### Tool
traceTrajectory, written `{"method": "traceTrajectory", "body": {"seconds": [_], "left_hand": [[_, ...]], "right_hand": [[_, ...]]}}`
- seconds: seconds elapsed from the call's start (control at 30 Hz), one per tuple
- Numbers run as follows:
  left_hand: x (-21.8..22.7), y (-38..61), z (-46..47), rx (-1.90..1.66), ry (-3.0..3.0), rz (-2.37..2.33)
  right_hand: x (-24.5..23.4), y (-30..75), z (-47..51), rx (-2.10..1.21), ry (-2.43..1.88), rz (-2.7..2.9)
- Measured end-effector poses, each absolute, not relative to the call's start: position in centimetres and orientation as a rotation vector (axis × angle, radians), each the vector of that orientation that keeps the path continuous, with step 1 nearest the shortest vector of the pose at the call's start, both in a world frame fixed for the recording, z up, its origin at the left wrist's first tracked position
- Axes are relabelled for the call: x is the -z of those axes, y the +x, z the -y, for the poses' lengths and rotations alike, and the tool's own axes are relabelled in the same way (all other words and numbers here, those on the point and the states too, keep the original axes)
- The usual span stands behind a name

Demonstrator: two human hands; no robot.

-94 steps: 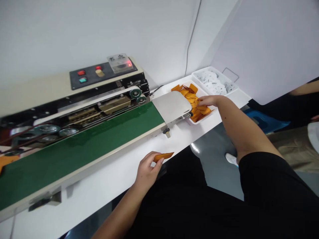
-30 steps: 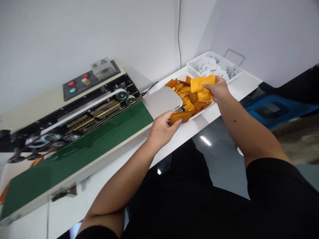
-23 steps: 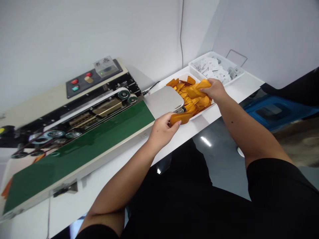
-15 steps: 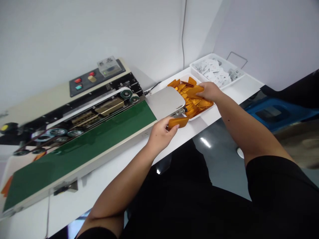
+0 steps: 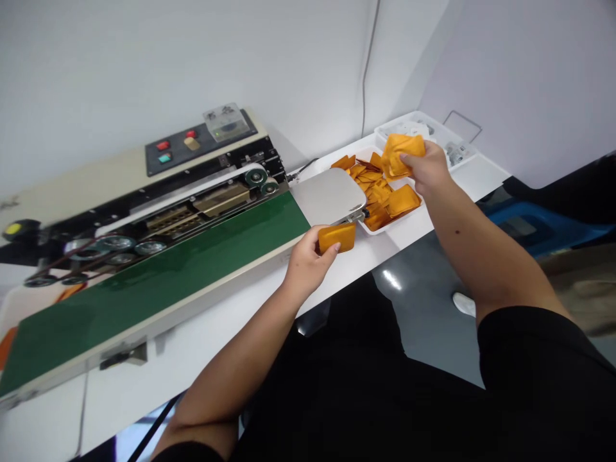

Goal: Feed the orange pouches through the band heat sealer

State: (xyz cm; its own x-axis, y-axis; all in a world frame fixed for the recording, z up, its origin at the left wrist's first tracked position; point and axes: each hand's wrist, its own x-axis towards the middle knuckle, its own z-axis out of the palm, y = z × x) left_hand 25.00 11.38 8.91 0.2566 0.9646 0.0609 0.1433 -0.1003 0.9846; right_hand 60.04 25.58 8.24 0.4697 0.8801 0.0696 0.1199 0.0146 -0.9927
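On the white table (image 5: 192,340), a machine (image 5: 158,239) with a green belt (image 5: 173,276) runs across the left. At its right end is a metal plate (image 5: 330,196). Beyond, at the far right, stands a tray of white pieces (image 5: 459,165); nearer, a tray of orange packets (image 5: 385,227). Above that, the right hand (image 5: 428,168) pinches a creased packet (image 5: 402,153). Nearer and left, the left hand's (image 5: 308,260) fingers grip a smooth packet (image 5: 341,237).

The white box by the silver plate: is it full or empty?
Not empty, fairly full: orange packets lie heaped in the white box.
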Motion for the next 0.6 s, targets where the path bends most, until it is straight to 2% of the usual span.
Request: {"method": "traceTrajectory", "body": {"seconds": [0.17, 0.3, 0.6], "left_hand": [[-9.2, 25.5, -10.9, -1.077, 1.101, -0.988], [-10.0, 25.9, -9.6, -1.063, 0.802, -0.894], [-9.7, 23.2, -6.5, -1.092, 0.527, -0.788]], "right_hand": [[-12.6, 56.3, -18.5, -1.107, -0.975, 0.894], [-14.7, 50.0, -11.8, -1.308, -1.014, 1.067], [-11.2, 41.8, -9.3, -1.299, -1.19, 1.392]]}}
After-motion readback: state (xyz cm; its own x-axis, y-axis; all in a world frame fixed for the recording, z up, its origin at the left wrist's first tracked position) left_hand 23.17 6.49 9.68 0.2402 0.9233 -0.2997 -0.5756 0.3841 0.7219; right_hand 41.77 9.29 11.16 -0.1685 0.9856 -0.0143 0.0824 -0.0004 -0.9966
